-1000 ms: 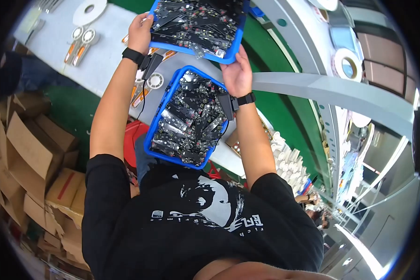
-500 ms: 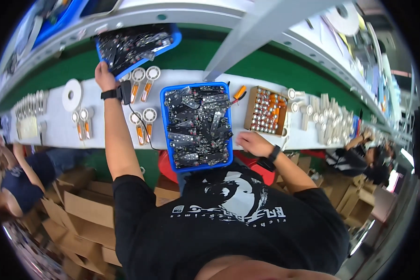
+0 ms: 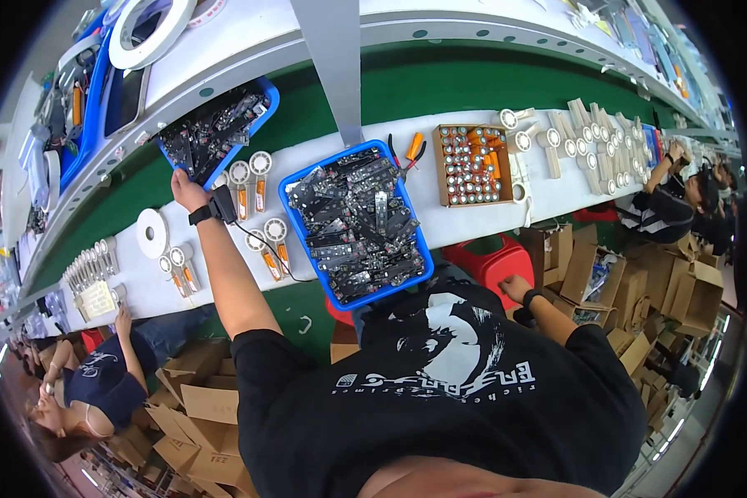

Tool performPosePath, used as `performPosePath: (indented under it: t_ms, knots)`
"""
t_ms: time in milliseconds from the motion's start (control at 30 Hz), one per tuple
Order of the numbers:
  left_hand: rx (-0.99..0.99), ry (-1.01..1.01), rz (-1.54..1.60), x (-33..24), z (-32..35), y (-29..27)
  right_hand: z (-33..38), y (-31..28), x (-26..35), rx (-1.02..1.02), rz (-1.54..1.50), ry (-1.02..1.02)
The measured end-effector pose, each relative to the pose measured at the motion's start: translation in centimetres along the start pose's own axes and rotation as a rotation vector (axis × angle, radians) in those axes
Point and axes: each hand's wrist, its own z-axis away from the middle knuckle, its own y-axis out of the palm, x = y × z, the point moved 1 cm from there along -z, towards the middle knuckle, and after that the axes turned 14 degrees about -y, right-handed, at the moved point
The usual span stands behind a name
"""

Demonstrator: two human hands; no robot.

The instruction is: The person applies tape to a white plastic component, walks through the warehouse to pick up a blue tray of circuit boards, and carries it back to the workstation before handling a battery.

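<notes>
Left hand gripping near edge of blue tray of dark parts, tray on upper shelf. Right hand low beside red stool, grip indeterminate. Second tray on white bench.

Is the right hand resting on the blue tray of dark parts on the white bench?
No, the right hand hangs below the bench edge, apart from the blue tray, near the red stool.

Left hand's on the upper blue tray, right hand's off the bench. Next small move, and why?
Probably push the upper blue tray further onto the green belt, then let go. The left hand grips its near edge, and that corner seems to overhang the white bench. The right hand hangs free beside the red stool, below the nearer blue tray.
</notes>
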Motion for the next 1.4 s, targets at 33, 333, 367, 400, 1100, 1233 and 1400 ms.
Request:
performPosePath:
  t_ms: [33,333,367,400,1100,1233,1400]
  knots:
    - [0.009,0.003,-0.013,-0.1,0.4,0.0,0.9,0.4,-1.1,0.01,-0.026,0.053]
    - [0.176,-0.155,-0.18,-7.6,-1.1,7.1,0.0,0.4,0.5,-0.155,-0.173,0.171]
    - [0.253,-0.152,-0.086,-7.8,-1.7,7.2,-0.5,0.1,1.6,-0.158,-0.173,0.097]
    - [0.323,-0.15,0.007,-7.6,-2.4,7.0,-1.2,-0.3,2.8,-0.157,-0.17,0.021]
    - [0.145,0.079,-0.535,-7.3,40.0,-7.1,-8.8,-22.4,-17.9,-0.999,0.378,-0.051]
    - [0.54,0.04,-0.634,-4.4,50.2,0.4,-12.6,-23.6,-19.3,-1.039,0.557,-0.044]
    - [1.166,-0.067,-0.714,0.3,55.9,10.0,-13.8,-24.0,-18.0,-1.188,0.585,-0.121]
